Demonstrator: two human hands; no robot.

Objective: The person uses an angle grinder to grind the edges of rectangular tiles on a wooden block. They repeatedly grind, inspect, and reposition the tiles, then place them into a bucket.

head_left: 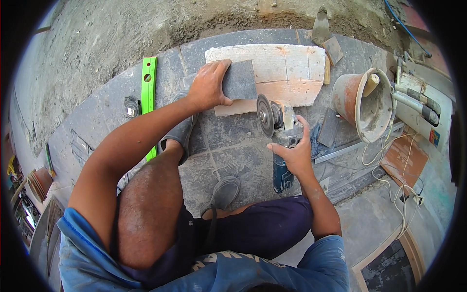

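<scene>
While the left hand [209, 86] grips a grey tile [242, 80] over a white slab [296, 65], the right hand [298, 155] clasps an angle grinder [283, 176], long axis fore-and-aft, disc [264, 116] just beside the tile's near right corner.

Angle grinder [282, 169], trowel [320, 28] and spirit level [149, 92] mark a building site.

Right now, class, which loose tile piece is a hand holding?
The grey tile over the white slab, in the left hand; no hand touches the piece by the bucket or the one by the trowel.
</scene>
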